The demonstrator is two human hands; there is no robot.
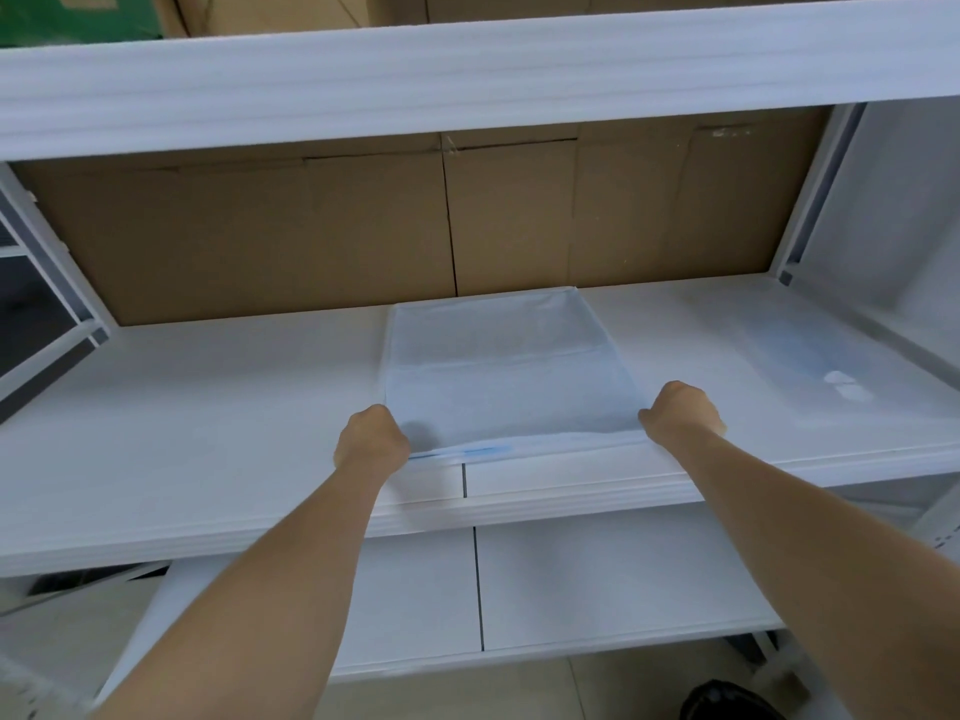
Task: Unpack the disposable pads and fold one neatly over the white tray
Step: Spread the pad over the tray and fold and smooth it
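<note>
Pale blue disposable pad [506, 366], thin and faintly quilted, spread flat in the middle of a white shelf board [208, 407], far edge close to the brown cardboard boxes [311, 226] at the back of the rack. Draped over something rectangular beneath; white tray not separately discernible under it. Near edge folded down over the front lip, with a narrow blue strip [467, 452] showing along that fold.

Left hand [371, 433] at the pad's near left corner, fingers curled under into a fist-like grip, pinching the pad's edge. Right hand [680, 410] at the near right corner, likewise curled and gripping the edge. Both forearms bare, reaching in from below. Fingertips hidden behind the knuckles, so exact pinch not visible.

Clear plastic package [810, 366] of further blue pads lying on the same board, well to the right, apart from the spread pad, with a small white mark on its near end. Another white shelf [571, 589] lower down, and one above [467, 75]. Dark object [727, 701] on the floor at bottom right, too cropped to identify.
</note>
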